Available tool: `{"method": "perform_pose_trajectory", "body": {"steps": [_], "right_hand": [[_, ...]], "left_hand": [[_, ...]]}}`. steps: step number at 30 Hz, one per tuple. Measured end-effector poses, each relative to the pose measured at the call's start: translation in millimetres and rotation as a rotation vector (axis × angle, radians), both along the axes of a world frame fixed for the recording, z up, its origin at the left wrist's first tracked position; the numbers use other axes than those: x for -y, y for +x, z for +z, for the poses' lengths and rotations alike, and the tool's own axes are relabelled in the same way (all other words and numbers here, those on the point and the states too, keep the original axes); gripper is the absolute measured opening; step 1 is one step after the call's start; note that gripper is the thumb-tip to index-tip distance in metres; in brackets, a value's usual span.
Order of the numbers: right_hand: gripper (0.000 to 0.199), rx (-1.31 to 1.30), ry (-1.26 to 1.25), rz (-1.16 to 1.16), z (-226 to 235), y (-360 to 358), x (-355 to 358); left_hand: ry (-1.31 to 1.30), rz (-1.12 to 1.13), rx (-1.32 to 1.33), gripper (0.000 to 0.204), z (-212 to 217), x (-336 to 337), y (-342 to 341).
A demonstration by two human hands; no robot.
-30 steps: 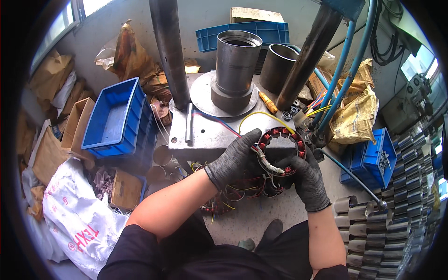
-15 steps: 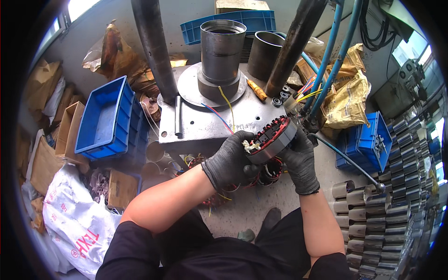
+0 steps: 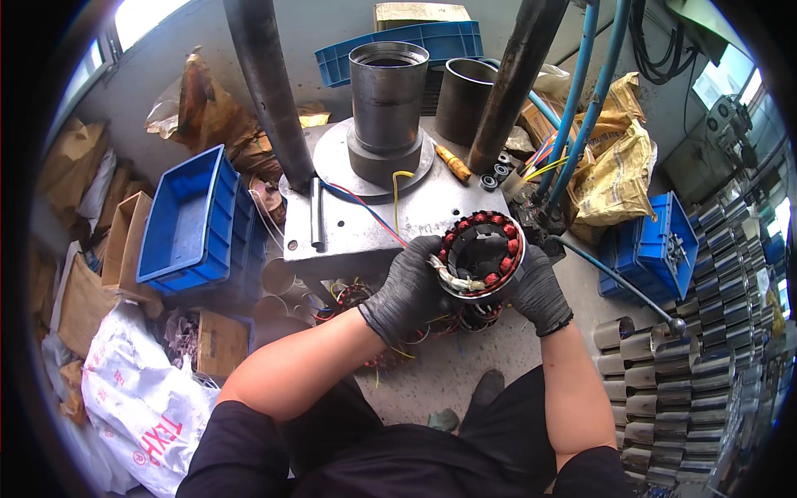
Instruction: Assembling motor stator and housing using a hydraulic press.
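Between my gloved hands is a motor stator (image 3: 508, 264), a ring with red copper windings, black slot insulation and a white-sleeved lead bundle along its near left rim. My left hand (image 3: 404, 286) grips its left side, and my right hand (image 3: 540, 290) wraps the right side. Its open bore faces up toward me. Red, blue and yellow lead wires (image 3: 397, 207) run from it over the metal press table (image 3: 357, 236). Behind, a steel cylinder (image 3: 387, 104) stands upright on a round plate (image 3: 332, 162). Below the stator, more wound stators (image 3: 477, 317) lie near the floor, partly hidden.
Two dark press columns (image 3: 270, 91) flank the cylinder. A metal rod (image 3: 317, 214), an orange-handled tool (image 3: 453, 163) and small bearings (image 3: 488, 181) rest on the table. A ball-ended lever (image 3: 677, 326) extends rightward. Blue crates (image 3: 184, 220) stand left; stacked metal sleeves (image 3: 643, 373) fill the right.
Both hands have tilted the stator, so its wound face and bore now turn up toward me instead of its outer side. The yellow wire's end has bent over.
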State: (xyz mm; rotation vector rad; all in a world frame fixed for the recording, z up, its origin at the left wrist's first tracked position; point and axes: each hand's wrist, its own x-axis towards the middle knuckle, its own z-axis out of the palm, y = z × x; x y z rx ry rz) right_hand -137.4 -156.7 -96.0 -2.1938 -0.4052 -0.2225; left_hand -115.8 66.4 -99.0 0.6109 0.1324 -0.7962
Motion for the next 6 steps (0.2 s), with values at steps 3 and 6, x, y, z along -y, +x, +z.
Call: {"method": "perform_pose_trajectory", "body": {"steps": [3,6], "right_hand": [[0.030,-0.148,-0.302,0.062,-2.7,-3.7,13.3],[0.029,-0.442,0.336,-0.161,0.5,-4.3,14.0]], "left_hand": [[-0.113,0.039,0.058,0.042,26.0,-2.5,-6.9],[0.155,0.208,0.440,0.039,4.5,-12.2,5.6]]}}
